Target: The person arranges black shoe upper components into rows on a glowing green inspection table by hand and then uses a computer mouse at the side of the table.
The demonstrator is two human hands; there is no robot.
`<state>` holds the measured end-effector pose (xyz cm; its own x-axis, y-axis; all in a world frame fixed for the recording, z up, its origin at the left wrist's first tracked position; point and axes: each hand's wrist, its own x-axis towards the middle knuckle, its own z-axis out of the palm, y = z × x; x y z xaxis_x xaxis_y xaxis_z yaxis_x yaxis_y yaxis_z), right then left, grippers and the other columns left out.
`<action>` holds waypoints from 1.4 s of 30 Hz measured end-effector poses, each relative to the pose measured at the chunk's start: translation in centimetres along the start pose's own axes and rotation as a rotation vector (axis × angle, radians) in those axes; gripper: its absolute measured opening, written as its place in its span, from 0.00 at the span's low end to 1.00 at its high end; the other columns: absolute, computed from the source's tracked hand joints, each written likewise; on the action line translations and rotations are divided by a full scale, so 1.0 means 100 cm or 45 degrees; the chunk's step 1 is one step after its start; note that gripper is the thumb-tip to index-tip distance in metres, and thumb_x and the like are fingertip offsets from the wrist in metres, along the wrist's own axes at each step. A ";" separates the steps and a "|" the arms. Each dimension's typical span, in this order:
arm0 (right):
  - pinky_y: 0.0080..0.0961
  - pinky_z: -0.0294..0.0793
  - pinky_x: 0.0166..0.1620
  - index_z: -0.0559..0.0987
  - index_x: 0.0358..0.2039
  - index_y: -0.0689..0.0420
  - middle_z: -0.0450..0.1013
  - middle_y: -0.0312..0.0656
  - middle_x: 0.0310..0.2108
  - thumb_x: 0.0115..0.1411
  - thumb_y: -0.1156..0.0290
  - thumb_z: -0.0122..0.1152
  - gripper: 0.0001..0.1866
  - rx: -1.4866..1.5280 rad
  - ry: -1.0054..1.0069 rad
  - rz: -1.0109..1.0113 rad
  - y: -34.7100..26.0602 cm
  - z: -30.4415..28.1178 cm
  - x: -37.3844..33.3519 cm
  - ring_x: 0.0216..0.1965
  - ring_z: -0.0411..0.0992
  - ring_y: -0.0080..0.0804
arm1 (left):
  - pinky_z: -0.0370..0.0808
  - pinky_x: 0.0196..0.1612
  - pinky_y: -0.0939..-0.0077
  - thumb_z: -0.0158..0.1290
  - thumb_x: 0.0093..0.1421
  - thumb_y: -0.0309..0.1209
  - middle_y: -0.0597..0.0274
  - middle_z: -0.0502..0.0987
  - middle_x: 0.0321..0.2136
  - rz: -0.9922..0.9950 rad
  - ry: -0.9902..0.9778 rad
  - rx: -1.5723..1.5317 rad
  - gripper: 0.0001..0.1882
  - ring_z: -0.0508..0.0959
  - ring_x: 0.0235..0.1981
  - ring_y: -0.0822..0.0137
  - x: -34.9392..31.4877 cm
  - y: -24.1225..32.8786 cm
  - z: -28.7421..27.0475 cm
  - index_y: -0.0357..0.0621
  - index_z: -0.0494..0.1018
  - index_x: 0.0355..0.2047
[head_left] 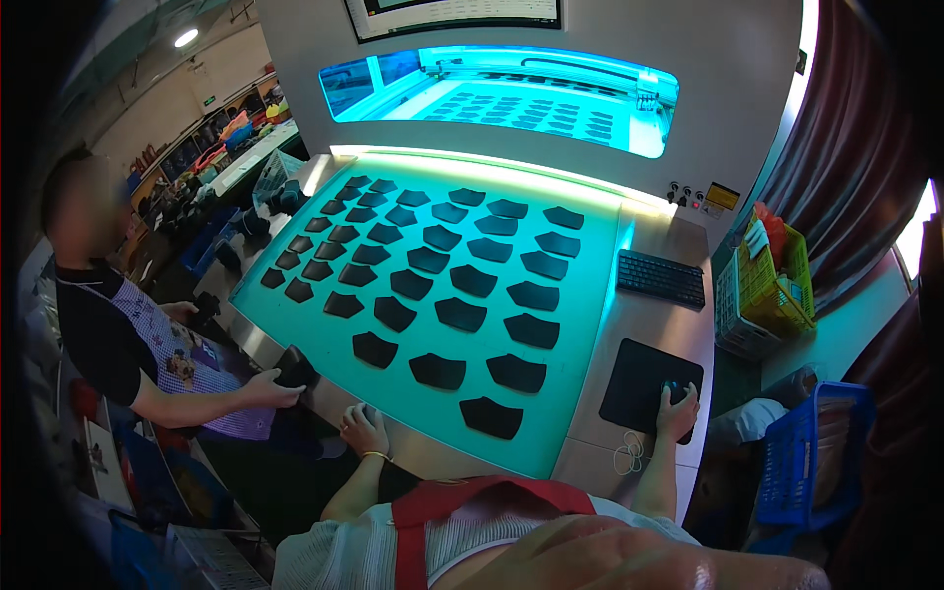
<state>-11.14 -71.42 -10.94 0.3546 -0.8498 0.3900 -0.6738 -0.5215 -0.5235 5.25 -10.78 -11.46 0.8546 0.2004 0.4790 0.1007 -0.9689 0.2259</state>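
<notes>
Dark, shield-shaped flat pieces lie in rows on a teal-lit work surface. My right hand is curved over a black computer mouse on a black mouse pad. Down at the near left edge of the surface rests my left hand, its fingers apart and holding nothing. The nearest pieces are a short way beyond it. On the left, a person in a checked apron grips a dark stack of pieces in one hand and a dark item in the other.
Behind the surface stands a large machine with a blue-lit window and a screen above it. A black keyboard and a coiled pale cable lie at the right. Beyond are a yellow basket and a blue crate.
</notes>
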 end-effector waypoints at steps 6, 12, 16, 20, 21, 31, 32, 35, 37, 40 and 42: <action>0.45 0.67 0.55 0.69 0.57 0.56 0.74 0.43 0.49 0.56 0.53 0.64 0.32 -0.023 -0.019 0.101 -0.009 0.000 0.001 0.53 0.69 0.47 | 0.66 0.51 0.51 0.59 0.56 0.42 0.57 0.69 0.48 0.008 0.029 -0.006 0.21 0.69 0.51 0.50 -0.001 -0.002 0.000 0.50 0.70 0.47; 0.45 0.68 0.53 0.71 0.55 0.56 0.75 0.45 0.47 0.56 0.55 0.65 0.30 -0.041 0.017 0.129 -0.009 0.004 0.003 0.52 0.70 0.46 | 0.66 0.51 0.51 0.59 0.56 0.41 0.57 0.69 0.48 -0.014 0.020 -0.006 0.21 0.69 0.51 0.50 -0.001 0.000 0.002 0.50 0.70 0.47; 0.44 0.67 0.55 0.70 0.56 0.56 0.75 0.44 0.48 0.58 0.55 0.63 0.29 -0.056 -0.015 0.138 -0.014 0.000 0.003 0.53 0.70 0.47 | 0.66 0.51 0.51 0.59 0.56 0.42 0.57 0.69 0.48 -0.012 0.020 -0.003 0.21 0.69 0.52 0.50 -0.001 -0.002 0.002 0.50 0.70 0.47; 0.44 0.67 0.55 0.70 0.56 0.56 0.74 0.44 0.48 0.58 0.54 0.63 0.29 -0.045 -0.024 0.146 -0.012 -0.001 0.000 0.53 0.69 0.47 | 0.66 0.52 0.51 0.60 0.56 0.41 0.58 0.69 0.48 -0.025 0.016 -0.012 0.21 0.69 0.52 0.51 -0.002 0.000 -0.002 0.50 0.70 0.47; 0.44 0.67 0.55 0.70 0.56 0.55 0.74 0.44 0.48 0.58 0.54 0.63 0.29 -0.037 -0.022 0.148 -0.012 -0.002 0.000 0.53 0.69 0.47 | 0.65 0.52 0.51 0.60 0.56 0.41 0.58 0.69 0.48 -0.033 -0.001 -0.012 0.21 0.68 0.53 0.51 -0.002 0.000 -0.003 0.50 0.70 0.47; 0.44 0.67 0.54 0.71 0.56 0.54 0.75 0.43 0.47 0.56 0.54 0.64 0.30 -0.030 0.012 0.104 -0.009 0.003 0.001 0.52 0.70 0.45 | 0.65 0.52 0.51 0.60 0.56 0.41 0.57 0.69 0.48 -0.016 0.017 0.002 0.21 0.69 0.52 0.51 -0.001 -0.002 0.003 0.50 0.70 0.46; 0.44 0.67 0.53 0.70 0.56 0.54 0.74 0.43 0.47 0.56 0.54 0.64 0.30 -0.028 0.008 0.111 -0.010 0.003 0.001 0.52 0.70 0.45 | 0.65 0.52 0.51 0.60 0.56 0.42 0.57 0.70 0.48 -0.007 0.024 -0.005 0.21 0.69 0.52 0.51 -0.001 -0.004 0.003 0.50 0.70 0.46; 0.44 0.67 0.53 0.70 0.56 0.53 0.74 0.43 0.47 0.56 0.54 0.64 0.30 -0.026 0.008 0.112 -0.009 0.003 0.002 0.52 0.70 0.45 | 0.65 0.52 0.51 0.59 0.56 0.42 0.57 0.70 0.48 -0.012 0.018 -0.010 0.20 0.69 0.52 0.50 -0.001 -0.001 0.002 0.50 0.70 0.46; 0.44 0.67 0.53 0.70 0.56 0.53 0.74 0.43 0.47 0.56 0.54 0.64 0.30 -0.026 0.011 0.108 -0.008 0.002 0.001 0.52 0.70 0.45 | 0.65 0.52 0.51 0.59 0.56 0.42 0.57 0.70 0.48 -0.025 0.004 -0.007 0.20 0.69 0.52 0.50 -0.001 0.001 0.001 0.50 0.70 0.46; 0.44 0.68 0.53 0.70 0.56 0.53 0.74 0.44 0.47 0.56 0.55 0.65 0.30 -0.026 0.008 0.118 -0.011 0.000 0.000 0.52 0.70 0.46 | 0.65 0.52 0.51 0.59 0.56 0.42 0.57 0.70 0.48 -0.046 -0.004 0.005 0.21 0.69 0.52 0.50 -0.002 0.000 0.001 0.50 0.70 0.47; 0.44 0.68 0.53 0.70 0.56 0.53 0.74 0.45 0.47 0.55 0.55 0.65 0.30 -0.034 -0.007 0.135 -0.014 -0.002 -0.001 0.52 0.70 0.46 | 0.66 0.52 0.51 0.60 0.56 0.42 0.58 0.70 0.48 -0.019 0.022 0.020 0.21 0.69 0.52 0.51 -0.003 -0.003 0.001 0.50 0.70 0.47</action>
<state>-10.37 -70.61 -10.13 0.2836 -0.9007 0.3292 -0.7250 -0.4260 -0.5411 5.01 -10.52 -11.78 0.8442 0.2172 0.4901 0.1215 -0.9680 0.2197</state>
